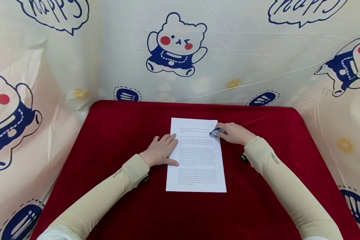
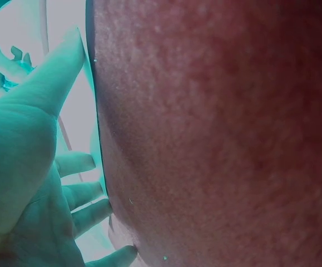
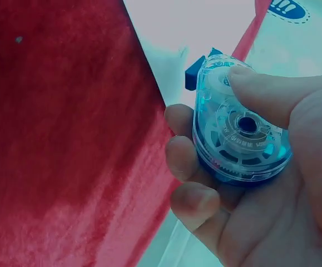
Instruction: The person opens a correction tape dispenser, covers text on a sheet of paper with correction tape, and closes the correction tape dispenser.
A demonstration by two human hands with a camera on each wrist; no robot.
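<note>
A printed sheet of paper (image 1: 195, 166) lies upright before the person on the red cloth. The left hand (image 1: 159, 151) rests with spread, straight fingers on its left edge; the left wrist view shows that hand (image 2: 33, 150) from the palm side. At the sheet's upper right, the right hand (image 1: 235, 133) holds a correction tape dispenser (image 1: 217, 132), its tip over the ends of the upper text lines. In the right wrist view the clear round dispenser (image 3: 238, 128) is pinched between the thumb and curled fingers of the right hand (image 3: 283, 183). Whether its tip touches the paper cannot be told.
The red cloth (image 1: 123, 123) covers the table around the sheet. Behind and beside the table hangs a pale curtain (image 1: 108, 50) with cartoon bears and blue badges. Both forearms, in cream sleeves, reach in over the front part of the table.
</note>
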